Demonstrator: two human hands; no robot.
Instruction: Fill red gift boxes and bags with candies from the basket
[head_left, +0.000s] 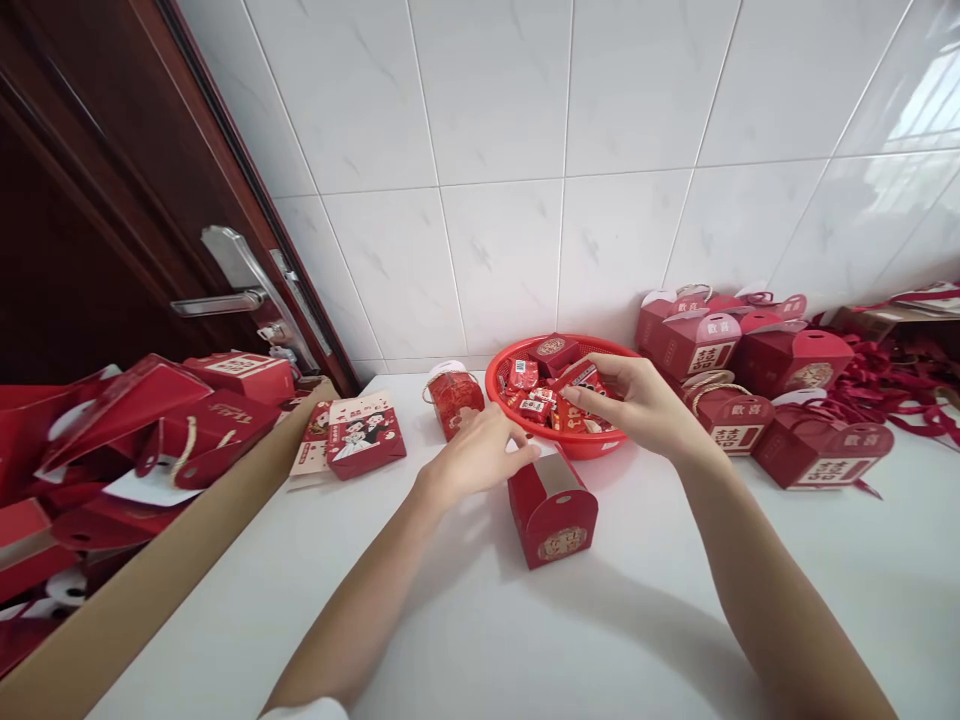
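And here's the left hand, right up at the far-left edge of the red card box with a gold emblem on its end, which sits just on the near side of the red plastic basket. The box's long axis runs away from the person, tilting a little left at its far end, towards the basket, its plain emblem end facing back. The left hand is clearly the nearer one, thumb and forefinger slightly apart by that far end; whether they pinch the card, I cannot tell. Over to the right hand, coming in across the basket's right rim: its fingers look clamped on a glossy red packet, above the other wrapped pieces in the basket. From those fingers the box lies back towards the person and a touch left, outside the basket, upright on the white bench. Left of the basket, just beside it, a rounded red box with a cord handle; further left, a red box printed with a cartoon couple. To the basket's right, a cluster of closed red gift boxes, some with cord handles.
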